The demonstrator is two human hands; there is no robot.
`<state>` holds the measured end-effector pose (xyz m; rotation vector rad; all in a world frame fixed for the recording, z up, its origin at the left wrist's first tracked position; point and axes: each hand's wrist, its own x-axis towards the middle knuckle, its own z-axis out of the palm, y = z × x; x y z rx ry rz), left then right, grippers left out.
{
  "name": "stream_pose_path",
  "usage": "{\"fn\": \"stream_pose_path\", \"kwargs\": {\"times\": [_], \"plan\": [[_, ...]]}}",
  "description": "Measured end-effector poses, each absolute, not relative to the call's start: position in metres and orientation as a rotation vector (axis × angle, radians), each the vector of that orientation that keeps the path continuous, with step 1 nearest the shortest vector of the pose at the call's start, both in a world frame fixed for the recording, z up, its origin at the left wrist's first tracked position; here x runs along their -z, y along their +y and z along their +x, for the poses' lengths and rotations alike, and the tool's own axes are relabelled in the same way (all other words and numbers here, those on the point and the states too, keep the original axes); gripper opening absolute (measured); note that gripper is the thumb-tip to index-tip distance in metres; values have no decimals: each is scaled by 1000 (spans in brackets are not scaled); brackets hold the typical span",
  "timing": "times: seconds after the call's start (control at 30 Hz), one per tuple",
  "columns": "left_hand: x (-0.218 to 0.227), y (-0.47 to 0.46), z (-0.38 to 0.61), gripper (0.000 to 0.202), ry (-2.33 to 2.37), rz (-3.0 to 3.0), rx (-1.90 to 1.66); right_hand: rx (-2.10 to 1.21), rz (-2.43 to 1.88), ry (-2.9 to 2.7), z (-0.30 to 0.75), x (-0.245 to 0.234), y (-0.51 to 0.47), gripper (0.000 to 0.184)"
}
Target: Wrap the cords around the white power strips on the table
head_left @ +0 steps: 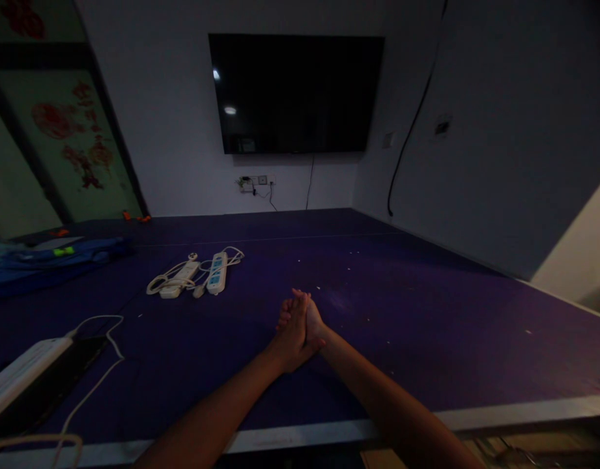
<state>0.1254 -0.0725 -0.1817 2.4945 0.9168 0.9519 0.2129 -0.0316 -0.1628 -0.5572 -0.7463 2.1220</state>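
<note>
My left hand (290,339) and my right hand (317,324) are pressed together palm to palm, just above the middle of a dark purple table (427,312). The left hand is in front and hides most of the right. Fingertips curl over the left hand's far edge, so the hands are clasped. Nothing shows between them. Two white power strips (216,272) with coiled cords lie on the table beyond the hands, to the left.
A white power strip (21,374) on a dark device, with a loose cord, sits at the near left edge. Blue fabric (50,260) lies at the far left. A dark wall screen (294,94) hangs ahead. The table's pale front edge (500,413) runs below my arms.
</note>
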Motion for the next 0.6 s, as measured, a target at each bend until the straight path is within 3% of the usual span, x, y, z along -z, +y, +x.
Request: {"fn": "stream_pose_path", "kwargs": {"times": [0.6], "plan": [[179,-74,125,92,888,2479,-970,-2121,-563,-757,214,163,-31,41]]}}
